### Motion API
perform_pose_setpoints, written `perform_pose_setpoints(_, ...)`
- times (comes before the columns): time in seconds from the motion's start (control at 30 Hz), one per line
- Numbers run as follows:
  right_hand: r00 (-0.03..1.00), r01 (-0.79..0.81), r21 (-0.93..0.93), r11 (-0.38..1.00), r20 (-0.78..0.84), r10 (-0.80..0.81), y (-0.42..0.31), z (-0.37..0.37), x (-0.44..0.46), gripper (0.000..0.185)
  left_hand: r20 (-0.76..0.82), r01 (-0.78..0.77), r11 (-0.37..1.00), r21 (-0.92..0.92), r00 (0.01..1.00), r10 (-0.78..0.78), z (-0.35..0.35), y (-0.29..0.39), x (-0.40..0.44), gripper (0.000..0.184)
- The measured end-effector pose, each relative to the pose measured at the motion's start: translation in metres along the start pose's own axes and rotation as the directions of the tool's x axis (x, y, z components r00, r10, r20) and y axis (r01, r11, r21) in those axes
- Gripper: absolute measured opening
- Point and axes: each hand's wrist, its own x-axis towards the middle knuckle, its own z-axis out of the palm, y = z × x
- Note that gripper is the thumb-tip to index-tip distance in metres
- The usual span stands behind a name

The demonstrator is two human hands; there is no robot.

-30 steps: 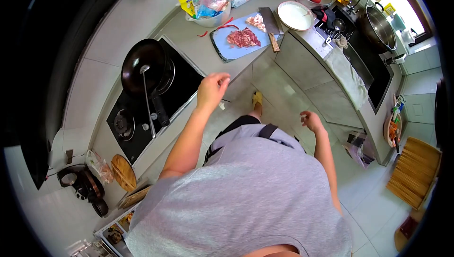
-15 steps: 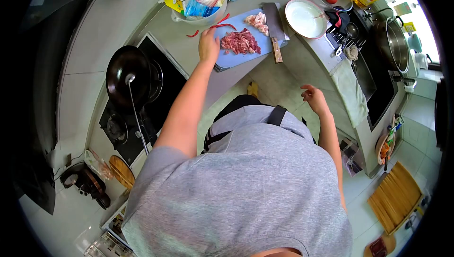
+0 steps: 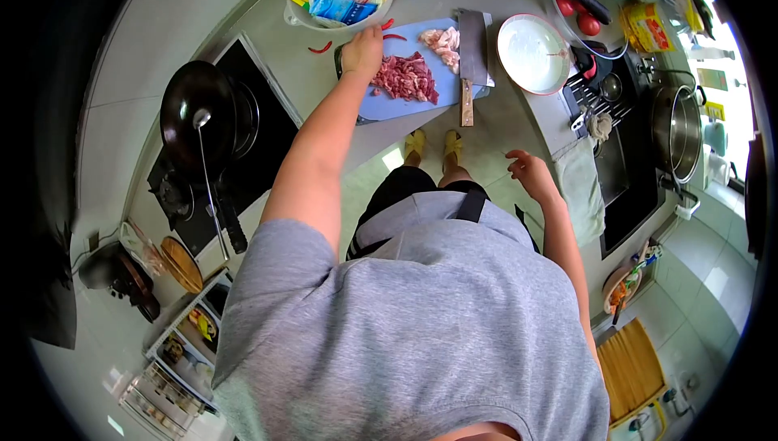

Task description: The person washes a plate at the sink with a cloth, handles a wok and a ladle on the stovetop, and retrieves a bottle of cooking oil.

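Note:
My left hand (image 3: 362, 52) reaches over the upper left corner of a blue cutting board (image 3: 413, 109), fingers pointing down at thin red chili peppers (image 3: 395, 36). It covers their left ends, and its fingertips are hidden, so a grip cannot be made out. Beside it on the board lies a heap of sliced red meat (image 3: 405, 78), with a smaller pile of pale, fatty pieces (image 3: 442, 46) above right. A cleaver (image 3: 472, 44) rests along the board's right side, its wooden handle over the front edge. My right hand (image 3: 531, 173) hangs away from the counter, fingers loosely apart, holding nothing.
A bowl of food packets (image 3: 296, 18) stands behind the board; another chili (image 3: 320, 49) lies left of it. A white plate (image 3: 533, 52) is at right, near the sink (image 3: 613, 177). A wok (image 3: 190, 117) with a ladle (image 3: 203, 121) sits on the left stove.
My left hand has moved up and slightly right, onto the chilies' left ends. The view has shifted, and both my feet now show. My right hand still hangs free.

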Motion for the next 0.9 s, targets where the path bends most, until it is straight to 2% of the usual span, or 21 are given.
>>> perform_pose_setpoints(0.07, 0.999, 0.026, -0.086, 0.996, 0.038, -0.023, -0.001, -0.010, 0.004, 0.030, 0.061, 0.057, 0.998, 0.032, 0.996, -0.059, -0.001, 0.008, 0.009, 0.018)
perform_pose_setpoints(0.13, 0.999, 0.027, -0.071, 0.997, 0.046, -0.023, -0.009, -0.022, 0.007, 0.030, 0.117, 0.114, 0.991, 0.074, 0.986, -0.122, 0.003, 0.016, 0.015, 0.016)
perform_pose_setpoints(0.23, 0.998, 0.041, -0.049, 0.998, 0.059, -0.038, -0.015, -0.027, 0.019, 0.029, -0.105, 0.119, 0.976, 0.183, 0.989, -0.101, 0.012, 0.018, 0.020, 0.010)
perform_pose_setpoints(0.27, 0.998, 0.043, -0.044, 0.998, 0.057, -0.040, -0.014, -0.028, 0.023, 0.029, -0.103, 0.135, 0.972, 0.191, 0.988, -0.117, 0.011, 0.020, 0.020, 0.010)
perform_pose_setpoints(0.4, 0.992, 0.081, -0.134, 0.988, 0.111, -0.066, -0.011, -0.029, 0.036, 0.028, -0.029, 0.088, 0.977, 0.195, 0.996, -0.084, 0.012, 0.019, 0.024, 0.008)
perform_pose_setpoints(0.57, 0.987, 0.128, -0.231, 0.964, 0.126, -0.101, -0.006, -0.031, 0.047, 0.029, -0.009, -0.147, 0.987, 0.063, 0.989, 0.147, 0.010, 0.013, 0.031, 0.006)
perform_pose_setpoints(0.7, 0.983, 0.164, -0.243, 0.956, 0.121, -0.138, -0.007, -0.032, 0.046, 0.028, 0.010, -0.143, 0.988, 0.051, 0.990, 0.143, -0.014, 0.021, 0.016, 0.007)
perform_pose_setpoints(0.83, 0.985, 0.157, -0.092, 0.983, 0.092, -0.149, -0.004, -0.026, 0.058, 0.028, -0.081, 0.092, 0.972, 0.218, 0.994, -0.076, -0.036, -0.001, -0.019, 0.011)
perform_pose_setpoints(0.9, 0.984, 0.158, -0.022, 0.987, 0.087, -0.155, -0.004, -0.020, 0.062, 0.029, 0.068, 0.247, 0.913, 0.325, 0.957, -0.283, -0.059, -0.021, -0.035, 0.007)
